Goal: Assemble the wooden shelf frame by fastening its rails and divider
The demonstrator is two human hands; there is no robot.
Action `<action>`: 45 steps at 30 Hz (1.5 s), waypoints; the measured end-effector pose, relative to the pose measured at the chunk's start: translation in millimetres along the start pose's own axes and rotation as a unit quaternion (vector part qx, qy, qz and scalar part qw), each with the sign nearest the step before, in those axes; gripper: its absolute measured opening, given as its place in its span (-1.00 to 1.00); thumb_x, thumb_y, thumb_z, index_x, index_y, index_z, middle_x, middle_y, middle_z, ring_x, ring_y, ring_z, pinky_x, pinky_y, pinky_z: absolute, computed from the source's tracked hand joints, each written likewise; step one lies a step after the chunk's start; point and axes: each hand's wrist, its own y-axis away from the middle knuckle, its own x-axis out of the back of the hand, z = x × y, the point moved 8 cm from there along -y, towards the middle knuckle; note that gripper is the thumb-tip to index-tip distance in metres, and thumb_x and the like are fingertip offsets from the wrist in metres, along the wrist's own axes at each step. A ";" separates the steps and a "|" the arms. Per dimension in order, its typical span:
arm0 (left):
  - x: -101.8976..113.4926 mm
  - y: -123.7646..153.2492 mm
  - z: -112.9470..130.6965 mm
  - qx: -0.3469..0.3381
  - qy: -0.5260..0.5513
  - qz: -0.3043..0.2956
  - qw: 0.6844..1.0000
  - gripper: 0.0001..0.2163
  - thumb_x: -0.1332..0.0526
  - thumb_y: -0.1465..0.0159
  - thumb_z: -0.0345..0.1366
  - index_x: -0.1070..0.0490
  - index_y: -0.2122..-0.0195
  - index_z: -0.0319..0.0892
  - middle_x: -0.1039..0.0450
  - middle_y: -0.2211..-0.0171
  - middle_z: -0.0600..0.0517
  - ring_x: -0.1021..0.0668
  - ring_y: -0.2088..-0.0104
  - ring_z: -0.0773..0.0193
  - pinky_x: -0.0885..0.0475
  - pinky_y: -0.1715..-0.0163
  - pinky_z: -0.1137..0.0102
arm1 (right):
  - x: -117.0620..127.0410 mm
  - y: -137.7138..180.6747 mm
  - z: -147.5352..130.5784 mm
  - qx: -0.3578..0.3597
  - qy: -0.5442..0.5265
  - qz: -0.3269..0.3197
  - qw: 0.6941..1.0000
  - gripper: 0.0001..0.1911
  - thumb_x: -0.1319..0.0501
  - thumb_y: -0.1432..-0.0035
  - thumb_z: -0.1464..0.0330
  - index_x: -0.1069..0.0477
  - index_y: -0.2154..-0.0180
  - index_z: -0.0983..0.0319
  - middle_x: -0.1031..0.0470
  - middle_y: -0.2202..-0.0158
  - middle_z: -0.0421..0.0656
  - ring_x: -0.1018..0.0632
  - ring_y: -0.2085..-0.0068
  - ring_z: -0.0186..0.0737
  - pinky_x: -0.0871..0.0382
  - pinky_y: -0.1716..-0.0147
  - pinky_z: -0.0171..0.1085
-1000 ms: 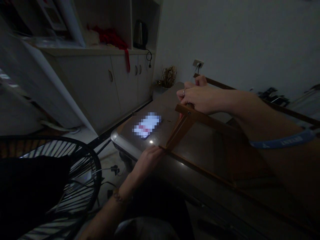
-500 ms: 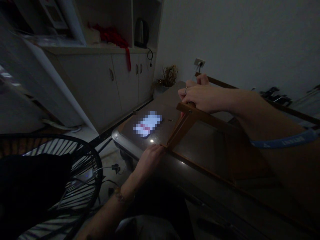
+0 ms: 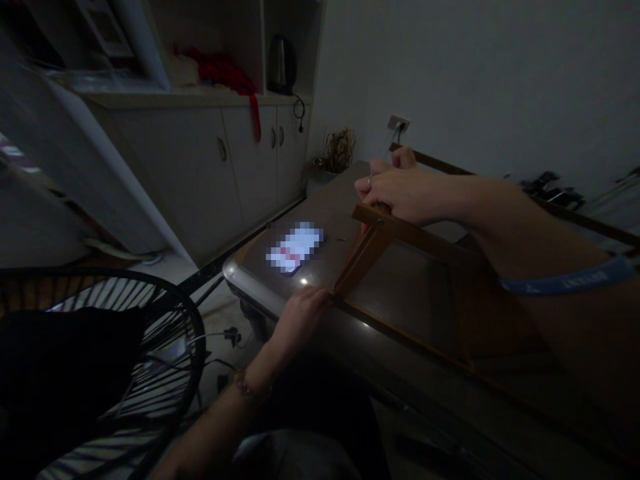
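Note:
A wooden frame [image 3: 365,253] of thin slats stands on a dark glossy table [image 3: 400,293]. My left hand [image 3: 300,313] grips the frame's lower corner at the table's near edge. My right hand [image 3: 405,190], a ring on one finger, is closed over the frame's upper corner, fingers curled around something small that I cannot make out. A blue band [image 3: 565,283] crosses my right forearm. The room is dim.
A lit phone [image 3: 295,248] lies on the table left of the frame. A black wire chair [image 3: 150,313] stands at the lower left. White cabinets [image 3: 225,167] with a kettle [image 3: 281,65] and red cloth [image 3: 225,73] line the back left. A wall socket [image 3: 399,123] is behind.
Almost nothing moved. Both hands keep their hold on the frame; my right hand shifted slightly at the upper corner and the view drifted a little.

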 end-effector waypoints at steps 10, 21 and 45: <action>16.3 -13.2 -7.8 -0.084 -0.023 0.033 0.996 -0.64 -0.27 -0.25 -0.20 -0.35 -0.04 -0.18 -0.42 -0.01 -0.15 -0.44 -0.01 0.08 -0.42 0.03 0.21 | -0.4 -1.0 -0.4 0.017 0.021 0.010 1.000 -0.83 -0.12 -0.02 0.42 -0.50 0.43 0.20 -0.37 0.29 -0.12 -0.27 0.25 -0.14 -0.05 0.27 -0.15; 5.7 -18.8 -7.9 -0.129 0.032 -0.042 0.990 -0.71 -0.25 -0.28 -0.28 -0.45 -0.01 -0.22 -0.55 0.12 -0.13 -0.59 0.14 0.18 -0.51 0.12 0.31 | -1.2 3.0 -2.0 0.034 0.018 0.012 0.999 -0.82 -0.13 -0.01 0.45 -0.52 0.42 0.23 -0.40 0.29 -0.11 -0.26 0.23 -0.16 -0.02 0.26 -0.16; 11.1 -8.8 -13.8 -0.120 0.073 -0.024 0.990 -0.78 -0.23 -0.30 -0.23 -0.44 0.06 -0.16 -0.50 0.23 -0.03 -0.54 0.18 0.24 -0.46 0.20 0.37 | 8.3 4.6 -16.6 0.032 0.006 0.009 0.999 -0.82 -0.14 -0.01 0.52 -0.52 0.42 0.25 -0.42 0.35 -0.13 -0.31 0.24 -0.18 -0.09 0.23 -0.16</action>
